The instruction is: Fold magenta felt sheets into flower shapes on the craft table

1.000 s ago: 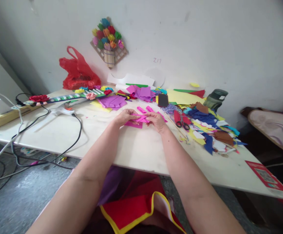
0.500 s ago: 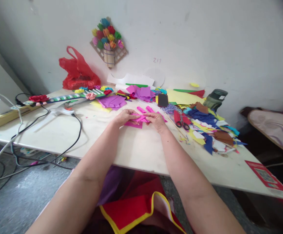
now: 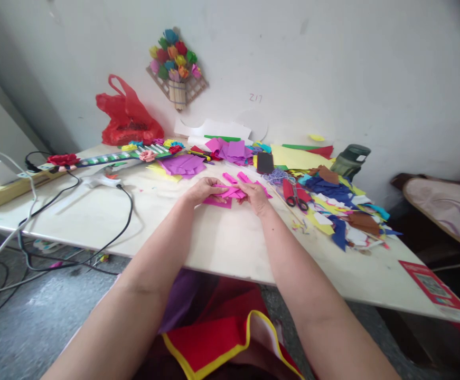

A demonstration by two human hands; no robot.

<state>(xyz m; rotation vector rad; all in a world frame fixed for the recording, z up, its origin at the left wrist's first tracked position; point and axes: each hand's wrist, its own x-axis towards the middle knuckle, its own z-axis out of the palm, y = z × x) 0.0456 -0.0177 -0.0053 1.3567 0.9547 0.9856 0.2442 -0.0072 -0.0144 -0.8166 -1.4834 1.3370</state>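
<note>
My left hand (image 3: pixel 206 191) and my right hand (image 3: pixel 254 197) are close together above the middle of the table, both closed on a folded piece of bright pink paper (image 3: pixel 230 191). The left pinches its left end, and the right grips its right side. Under and beside the hands lies a flat pink sheet (image 3: pixel 221 203), partly covered by the left fingers. Just behind the hands, folded pink strips (image 3: pixel 242 176) rest on the tabletop. The fold lines between my fingers are too small to make out.
Scissors (image 3: pixel 296 202) and a heap of paper scraps (image 3: pixel 336 198) lie to the right, near a dark bottle (image 3: pixel 350 161). Purple paper (image 3: pixel 184 165) and a black phone-like object (image 3: pixel 264 163) lie behind. A glue gun (image 3: pixel 95 182) with a cord (image 3: pixel 129 211) is at left.
My right fingers have shifted slightly on the pink paper, the thumb drawing in a little. The left hand and everything on the table stay where they were.
</note>
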